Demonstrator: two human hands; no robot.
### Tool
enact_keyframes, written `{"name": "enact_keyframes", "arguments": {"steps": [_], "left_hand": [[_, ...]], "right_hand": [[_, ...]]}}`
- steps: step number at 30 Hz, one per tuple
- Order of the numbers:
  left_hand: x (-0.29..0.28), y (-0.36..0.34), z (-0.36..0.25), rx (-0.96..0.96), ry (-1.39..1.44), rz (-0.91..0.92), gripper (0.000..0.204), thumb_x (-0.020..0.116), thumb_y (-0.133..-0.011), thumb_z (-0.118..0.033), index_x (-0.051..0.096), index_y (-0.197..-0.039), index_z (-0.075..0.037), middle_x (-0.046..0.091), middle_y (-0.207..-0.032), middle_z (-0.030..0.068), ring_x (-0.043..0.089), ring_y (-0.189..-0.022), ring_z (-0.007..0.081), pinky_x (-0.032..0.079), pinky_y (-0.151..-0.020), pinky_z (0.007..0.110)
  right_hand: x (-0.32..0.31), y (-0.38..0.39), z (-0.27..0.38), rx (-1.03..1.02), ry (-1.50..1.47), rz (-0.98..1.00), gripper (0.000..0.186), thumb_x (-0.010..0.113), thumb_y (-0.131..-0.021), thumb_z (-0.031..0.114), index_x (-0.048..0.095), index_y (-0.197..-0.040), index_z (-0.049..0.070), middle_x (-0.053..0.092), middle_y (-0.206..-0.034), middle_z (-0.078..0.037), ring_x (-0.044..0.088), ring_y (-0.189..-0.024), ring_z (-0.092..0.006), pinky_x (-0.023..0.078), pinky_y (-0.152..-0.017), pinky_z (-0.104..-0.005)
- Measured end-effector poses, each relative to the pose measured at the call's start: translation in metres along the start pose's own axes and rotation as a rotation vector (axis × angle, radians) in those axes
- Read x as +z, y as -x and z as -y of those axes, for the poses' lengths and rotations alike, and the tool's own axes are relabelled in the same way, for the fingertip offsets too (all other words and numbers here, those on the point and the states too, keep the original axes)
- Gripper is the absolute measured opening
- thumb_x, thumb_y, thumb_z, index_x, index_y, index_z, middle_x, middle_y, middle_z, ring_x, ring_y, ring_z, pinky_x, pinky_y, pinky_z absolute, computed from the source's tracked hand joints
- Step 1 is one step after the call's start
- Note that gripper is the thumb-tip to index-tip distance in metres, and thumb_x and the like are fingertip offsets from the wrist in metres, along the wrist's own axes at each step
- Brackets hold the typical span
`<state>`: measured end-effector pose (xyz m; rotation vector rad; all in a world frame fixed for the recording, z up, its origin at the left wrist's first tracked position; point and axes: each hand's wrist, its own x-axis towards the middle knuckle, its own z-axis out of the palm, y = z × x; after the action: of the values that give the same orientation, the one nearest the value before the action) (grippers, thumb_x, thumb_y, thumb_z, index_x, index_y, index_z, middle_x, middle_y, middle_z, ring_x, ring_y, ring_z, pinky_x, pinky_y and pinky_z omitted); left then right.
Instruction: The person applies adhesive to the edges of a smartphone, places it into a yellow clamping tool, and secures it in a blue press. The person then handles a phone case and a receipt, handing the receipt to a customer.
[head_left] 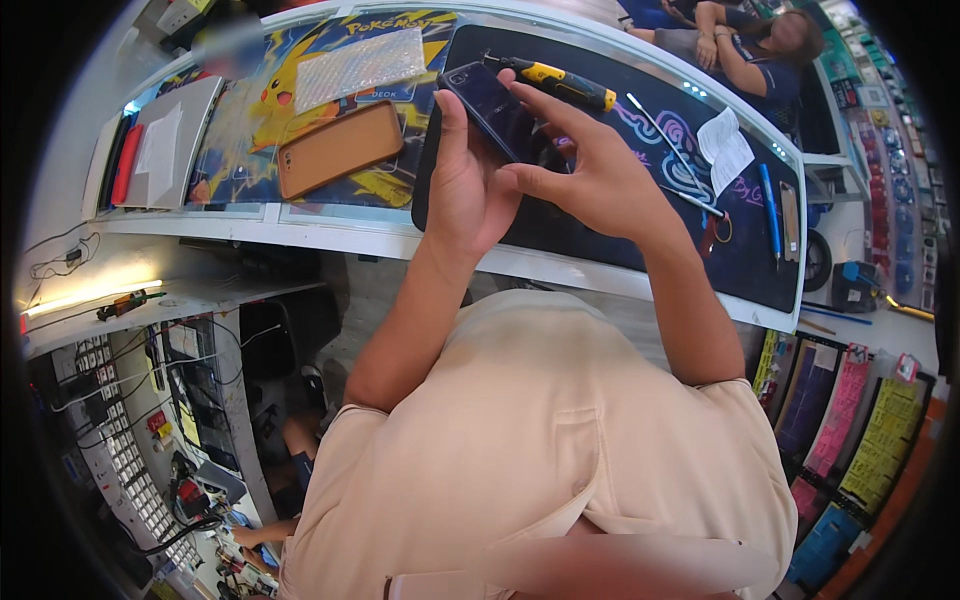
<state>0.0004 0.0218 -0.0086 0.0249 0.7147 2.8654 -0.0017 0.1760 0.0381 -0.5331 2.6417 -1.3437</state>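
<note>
A dark, glossy smartphone [488, 105] is held above the counter, its back with the camera corner facing up and its top tilted to the far left. My left hand [462, 185] supports it from the near left, thumb raised along its left edge. My right hand [595, 165] grips its right side, with the index finger near the upper edge and the thumb across the lower end. The phone's underside is hidden. Left of my hands lies a brown phone case [342, 150]. Just beyond the phone, a yellow and black power screwdriver [560, 84] rests on the black mat [600, 230].
Bubble wrap [360, 68] lies on a colourful cartoon mat [235, 150]. At right are a crumpled paper slip [724, 150], a blue pen-like tool [769, 210] and a thin white stick [665, 135]. A seated person [745, 50] is across the counter.
</note>
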Motion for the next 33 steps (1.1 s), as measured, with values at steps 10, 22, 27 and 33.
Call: {"name": "enact_keyframes", "arguments": {"steps": [10,22,27,33], "left_hand": [[-0.021,-0.002,-0.019,-0.132,-0.201,0.075,0.064,0.059,-0.105,-0.055,0.051,-0.148,-0.008,0.061,-0.142,0.0100,0.061,-0.129,0.0229,0.050,-0.111,0.043],[-0.002,-0.011,-0.043,-0.116,-0.596,0.120,0.085,0.083,-0.091,-0.048,0.046,-0.152,-0.002,0.059,-0.139,0.0119,0.059,-0.129,0.0212,0.050,-0.109,0.038],[0.003,-0.020,-0.048,-0.047,-0.856,0.165,0.092,0.084,-0.088,-0.053,0.045,-0.153,-0.002,0.058,-0.140,0.0161,0.058,-0.132,0.0241,0.047,-0.111,0.037],[-0.004,-0.029,-0.039,-0.019,-0.653,0.191,0.089,0.076,-0.092,-0.059,0.043,-0.154,-0.005,0.058,-0.140,0.0141,0.058,-0.130,0.0239,0.047,-0.112,0.037]], "right_hand": [[0.001,0.007,-0.002,0.099,-0.245,0.037,0.088,0.090,-0.084,0.032,0.047,-0.160,0.017,0.061,-0.144,-0.017,0.062,-0.123,-0.0246,0.048,-0.110,-0.0398],[0.030,0.014,-0.013,0.029,-0.882,-0.068,0.100,0.088,-0.082,0.004,0.033,-0.165,0.010,0.051,-0.148,-0.012,0.055,-0.130,-0.0242,0.048,-0.114,-0.0397],[0.037,0.015,-0.017,0.044,-0.922,-0.125,0.104,0.092,-0.078,0.013,0.033,-0.163,0.004,0.050,-0.153,-0.015,0.052,-0.138,-0.0285,0.043,-0.116,-0.0417],[0.022,0.018,-0.004,0.156,-0.584,-0.164,0.093,0.090,-0.080,0.022,0.045,-0.160,0.014,0.059,-0.142,-0.016,0.060,-0.126,-0.0273,0.050,-0.109,-0.0401]]}}
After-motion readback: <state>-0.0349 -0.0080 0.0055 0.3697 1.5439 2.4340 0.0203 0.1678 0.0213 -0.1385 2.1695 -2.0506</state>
